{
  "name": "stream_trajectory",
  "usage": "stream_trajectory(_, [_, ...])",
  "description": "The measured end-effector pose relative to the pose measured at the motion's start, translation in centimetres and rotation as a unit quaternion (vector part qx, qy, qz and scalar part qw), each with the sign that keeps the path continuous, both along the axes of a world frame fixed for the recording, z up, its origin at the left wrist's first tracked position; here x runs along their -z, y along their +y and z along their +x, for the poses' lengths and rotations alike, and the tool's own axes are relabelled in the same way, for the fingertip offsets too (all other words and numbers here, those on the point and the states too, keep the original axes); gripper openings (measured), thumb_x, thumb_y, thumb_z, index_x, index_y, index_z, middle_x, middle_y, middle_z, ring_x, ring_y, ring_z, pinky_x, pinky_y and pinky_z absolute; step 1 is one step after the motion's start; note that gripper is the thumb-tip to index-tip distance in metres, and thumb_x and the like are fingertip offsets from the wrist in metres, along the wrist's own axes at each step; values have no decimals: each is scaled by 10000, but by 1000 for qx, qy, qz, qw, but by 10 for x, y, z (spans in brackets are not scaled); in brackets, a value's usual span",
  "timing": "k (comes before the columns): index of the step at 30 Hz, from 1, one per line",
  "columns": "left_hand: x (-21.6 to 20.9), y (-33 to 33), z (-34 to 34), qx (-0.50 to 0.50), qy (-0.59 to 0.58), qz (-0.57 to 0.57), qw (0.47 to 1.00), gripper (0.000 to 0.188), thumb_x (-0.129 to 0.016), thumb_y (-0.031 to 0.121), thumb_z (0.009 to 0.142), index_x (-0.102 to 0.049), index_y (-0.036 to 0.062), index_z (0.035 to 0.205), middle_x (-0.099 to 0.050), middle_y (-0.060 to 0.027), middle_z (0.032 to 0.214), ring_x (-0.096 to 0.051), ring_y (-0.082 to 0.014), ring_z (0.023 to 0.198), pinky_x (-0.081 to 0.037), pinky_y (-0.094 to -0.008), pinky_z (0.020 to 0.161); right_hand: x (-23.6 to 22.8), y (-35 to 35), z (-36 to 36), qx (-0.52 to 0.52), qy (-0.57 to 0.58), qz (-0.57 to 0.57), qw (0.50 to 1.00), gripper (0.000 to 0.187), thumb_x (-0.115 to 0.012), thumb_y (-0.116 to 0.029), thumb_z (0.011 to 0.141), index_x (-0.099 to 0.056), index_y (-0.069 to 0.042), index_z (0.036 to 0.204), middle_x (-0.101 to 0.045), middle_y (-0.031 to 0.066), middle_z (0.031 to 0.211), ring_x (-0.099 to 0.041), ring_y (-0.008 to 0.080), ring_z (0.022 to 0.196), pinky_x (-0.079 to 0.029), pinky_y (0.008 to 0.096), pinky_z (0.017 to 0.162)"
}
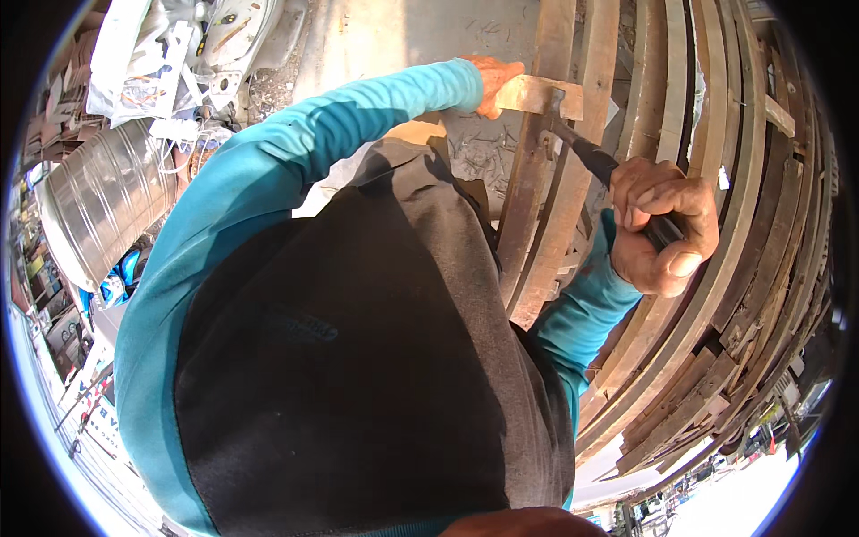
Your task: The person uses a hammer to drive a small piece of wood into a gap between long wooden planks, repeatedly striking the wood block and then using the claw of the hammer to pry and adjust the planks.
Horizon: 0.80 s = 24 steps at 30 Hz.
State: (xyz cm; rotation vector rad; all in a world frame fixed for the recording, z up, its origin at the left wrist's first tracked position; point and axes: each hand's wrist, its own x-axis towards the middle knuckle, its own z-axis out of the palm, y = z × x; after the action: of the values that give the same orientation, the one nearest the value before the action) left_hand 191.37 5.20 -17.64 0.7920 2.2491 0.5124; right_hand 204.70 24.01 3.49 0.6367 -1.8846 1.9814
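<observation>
My left hand (492, 85), in a teal sleeve, is closed around the left end of a short flat piece of wood (522, 93). That piece lies across long wooden planks. My right hand (664, 224) is wrapped round the dark grip of a hammer (586, 152), thumb along the handle. The hammer slants up and left, and its metal head is over the right part of the short piece. Whether the head touches the wood I cannot tell. Under both, two long planks (559, 206) run side by side with a gap between them.
Many long timbers (752, 179) are stacked to my right. At the far left are a ribbed metal drum (112, 192) and a pale plastic-looking panel (237, 36) with clutter about it. The concrete floor (465, 27) beyond my hands has bits of debris.
</observation>
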Motion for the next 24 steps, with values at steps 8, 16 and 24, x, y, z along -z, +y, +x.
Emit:
stream_trajectory(8, [-28,-26,-13,-21,38,44,998,622,-829,201,676,-468,49,1158,-685,-219,993,-663,-448,979,-530,-522,794,-20,-35,34,194,-53,-13,980,445,-551,-410,1031,-486,-44,786,-483,89,620,-497,188,579,-455,382,615])
stream_trajectory(16, [-7,-11,-19,0,68,112,991,725,-856,189,650,-477,88,1261,-675,-236,1119,-646,-438,1093,-524,-549,878,-35,-41,-14,213,-59,-2,975,351,-402,-293,987,-394,-71,715,-302,24,538,-292,127,457,-296,315,494])
stream_trajectory(24, [3,-52,-31,-4,-7,39,999,617,-817,95,689,-466,71,1196,-695,-191,1020,-678,-417,970,-548,-493,781,-7,-62,3,138,-81,-53,986,336,-561,-278,975,-465,-30,771,-422,57,572,-386,150,485,-343,321,504])
